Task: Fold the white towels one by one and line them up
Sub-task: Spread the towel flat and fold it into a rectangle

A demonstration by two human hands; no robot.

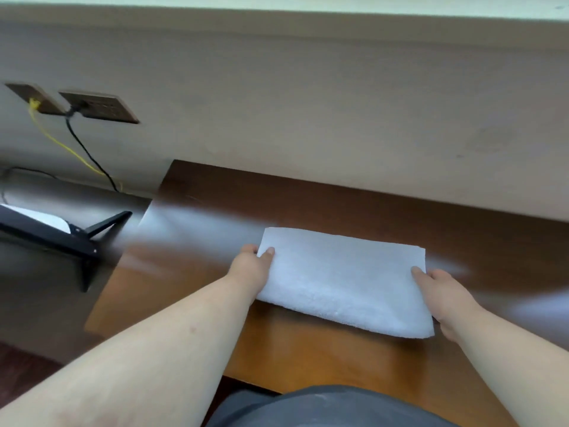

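A: Where is the white towel (341,280)?

B: Folded into a flat rectangle on the brown table (308,359), lying between the two hands.

A: And the fingers?

B: The left hand (251,268) pinches the towel's left end, thumb on top, fingers (249,249) curled round the edge. The right hand (446,298) pinches the right end the same way, its other fingers hidden.

A: Farther out?

B: Well left of the left fingers, a black stand (61,234); above it, wall sockets (98,106) with a yellow cable (61,146) and a black cable (87,154).
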